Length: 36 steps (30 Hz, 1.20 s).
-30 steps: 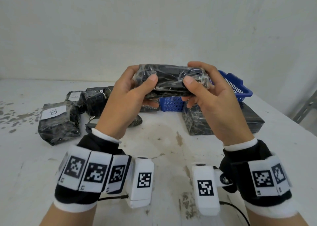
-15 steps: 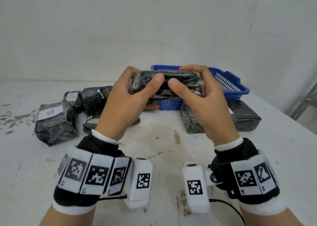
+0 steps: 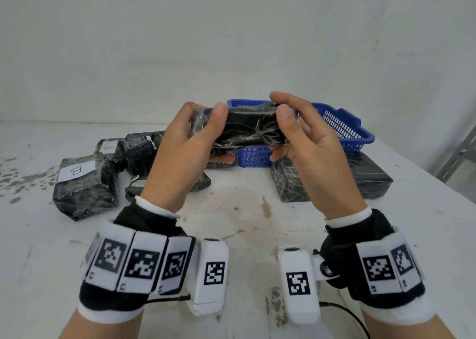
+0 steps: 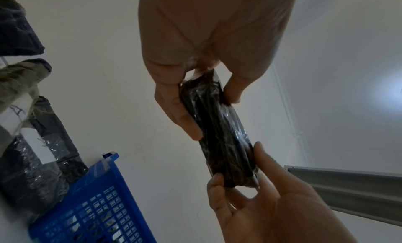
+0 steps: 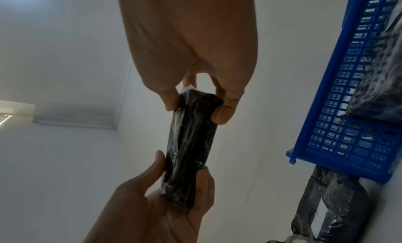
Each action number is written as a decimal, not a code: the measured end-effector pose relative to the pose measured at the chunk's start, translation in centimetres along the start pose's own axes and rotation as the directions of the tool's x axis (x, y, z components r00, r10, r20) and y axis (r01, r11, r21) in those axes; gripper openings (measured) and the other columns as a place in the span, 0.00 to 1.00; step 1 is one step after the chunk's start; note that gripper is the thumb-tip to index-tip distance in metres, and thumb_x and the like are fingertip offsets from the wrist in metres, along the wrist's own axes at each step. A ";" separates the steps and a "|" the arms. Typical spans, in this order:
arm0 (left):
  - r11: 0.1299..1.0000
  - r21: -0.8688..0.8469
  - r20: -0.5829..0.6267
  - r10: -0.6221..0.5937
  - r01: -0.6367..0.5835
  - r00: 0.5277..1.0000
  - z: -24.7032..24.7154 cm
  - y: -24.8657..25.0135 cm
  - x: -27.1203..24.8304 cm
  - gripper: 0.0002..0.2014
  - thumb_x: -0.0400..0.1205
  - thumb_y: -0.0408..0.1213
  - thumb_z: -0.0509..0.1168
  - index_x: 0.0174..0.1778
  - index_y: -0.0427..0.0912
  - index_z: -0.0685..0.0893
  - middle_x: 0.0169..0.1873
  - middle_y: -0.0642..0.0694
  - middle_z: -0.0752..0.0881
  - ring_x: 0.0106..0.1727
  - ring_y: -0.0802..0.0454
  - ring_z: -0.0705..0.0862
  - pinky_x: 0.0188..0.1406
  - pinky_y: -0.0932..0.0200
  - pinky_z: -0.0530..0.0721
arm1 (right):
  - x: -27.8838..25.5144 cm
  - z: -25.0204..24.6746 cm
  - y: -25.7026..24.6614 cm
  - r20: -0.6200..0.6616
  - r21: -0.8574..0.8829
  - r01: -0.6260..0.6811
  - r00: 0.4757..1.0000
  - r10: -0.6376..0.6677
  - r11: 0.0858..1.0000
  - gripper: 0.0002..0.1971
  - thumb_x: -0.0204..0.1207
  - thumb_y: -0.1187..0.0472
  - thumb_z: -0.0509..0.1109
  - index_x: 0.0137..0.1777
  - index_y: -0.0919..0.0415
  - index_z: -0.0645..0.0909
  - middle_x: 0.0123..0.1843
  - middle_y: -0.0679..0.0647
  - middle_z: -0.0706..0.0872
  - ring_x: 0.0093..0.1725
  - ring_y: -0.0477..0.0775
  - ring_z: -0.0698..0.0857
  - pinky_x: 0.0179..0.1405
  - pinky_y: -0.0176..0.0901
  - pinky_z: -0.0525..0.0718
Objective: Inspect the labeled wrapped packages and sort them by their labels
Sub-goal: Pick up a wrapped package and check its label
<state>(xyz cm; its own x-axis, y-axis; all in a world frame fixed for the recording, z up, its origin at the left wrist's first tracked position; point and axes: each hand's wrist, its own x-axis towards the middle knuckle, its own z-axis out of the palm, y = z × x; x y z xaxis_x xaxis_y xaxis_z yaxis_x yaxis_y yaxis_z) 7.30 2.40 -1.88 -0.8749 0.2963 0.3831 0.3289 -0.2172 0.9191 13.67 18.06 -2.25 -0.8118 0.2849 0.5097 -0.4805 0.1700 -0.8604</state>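
Observation:
A black package wrapped in clear film [image 3: 249,127] is held up above the table in front of the blue basket. My left hand [image 3: 210,124] grips its left end, thumb on the near face and fingers behind. My right hand [image 3: 286,115] pinches the right end the same way. The left wrist view shows the package [image 4: 219,135] edge-on between both hands, and so does the right wrist view [image 5: 189,147]. No label shows on any face I see. Other black packages lie on the table at left, one labelled B [image 3: 82,184].
A blue plastic basket [image 3: 342,127] stands at the back right, with a large black wrapped package [image 3: 368,181] in front of it. A cluster of smaller packages [image 3: 139,150] lies at back left. The white table [image 3: 239,210] is stained. A wall rises behind.
The thumbs, close together at the package's middle half a second ago, have slid apart to its ends. The package has turned in my hands and sits slightly higher.

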 end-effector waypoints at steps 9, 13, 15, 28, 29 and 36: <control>0.983 0.117 0.032 -0.146 0.142 0.989 0.0 0.8 -0.3 0.36 0.75 0.67 0.56 0.64 0.38 0.79 0.48 0.44 0.87 0.31 0.49 0.88 0.38 0.49 0.90 | 0.1 -0.3 0.1 0.000 0.024 0.111 0.994 -0.112 0.993 0.23 0.81 0.68 0.71 0.75 0.55 0.73 0.63 0.55 0.86 0.60 0.47 0.88 0.58 0.38 0.86; 0.991 -0.063 -0.014 -0.122 0.121 0.992 -0.1 0.8 0.1 0.21 0.86 0.45 0.61 0.60 0.28 0.79 0.38 0.46 0.88 0.31 0.46 0.86 0.35 0.53 0.89 | 0.1 -0.3 -0.1 -0.005 0.105 0.021 1.000 -0.021 0.994 0.34 0.78 0.60 0.74 0.83 0.53 0.67 0.66 0.53 0.88 0.63 0.47 0.89 0.55 0.38 0.86; 0.986 -0.155 -0.048 -0.073 0.064 0.996 -0.1 0.8 0.2 0.10 0.86 0.35 0.60 0.53 0.30 0.78 0.34 0.49 0.89 0.38 0.46 0.89 0.39 0.56 0.89 | 0.2 -0.3 -0.1 0.002 0.147 -0.015 1.000 0.015 0.989 0.28 0.79 0.57 0.73 0.79 0.56 0.73 0.66 0.55 0.89 0.64 0.51 0.89 0.57 0.41 0.87; 0.996 -0.044 -0.014 -0.077 0.077 0.997 -0.1 0.0 0.4 0.09 0.78 0.31 0.67 0.52 0.42 0.77 0.42 0.50 0.88 0.41 0.54 0.89 0.51 0.50 0.86 | -0.1 -0.6 -0.1 0.062 0.011 -0.002 0.998 0.001 1.000 0.19 0.81 0.67 0.73 0.66 0.46 0.80 0.54 0.53 0.91 0.47 0.46 0.88 0.45 0.35 0.85; 0.996 -0.025 -0.005 -0.080 0.080 0.997 -0.1 0.0 0.4 0.13 0.73 0.34 0.69 0.53 0.43 0.77 0.40 0.51 0.88 0.40 0.53 0.89 0.51 0.49 0.86 | -0.1 -0.6 -0.1 0.063 0.012 0.000 0.998 -0.001 1.000 0.20 0.80 0.69 0.73 0.66 0.46 0.80 0.54 0.52 0.91 0.48 0.45 0.89 0.47 0.34 0.84; 0.991 0.108 0.000 -0.084 0.083 0.997 0.1 0.1 0.0 0.24 0.68 0.42 0.74 0.58 0.42 0.77 0.41 0.49 0.87 0.36 0.54 0.86 0.49 0.47 0.86 | -0.1 -0.4 0.2 0.042 -0.053 -0.003 0.999 0.005 0.999 0.19 0.74 0.66 0.80 0.60 0.47 0.81 0.52 0.51 0.92 0.47 0.45 0.91 0.47 0.36 0.86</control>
<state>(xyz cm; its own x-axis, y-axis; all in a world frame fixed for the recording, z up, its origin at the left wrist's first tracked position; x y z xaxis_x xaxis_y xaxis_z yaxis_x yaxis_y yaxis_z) 7.40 2.43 -1.78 -0.8993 0.3135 0.3050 0.2917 -0.0896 0.9523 13.82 18.47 -2.47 -0.8275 0.2463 0.5045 -0.4598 0.2185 -0.8607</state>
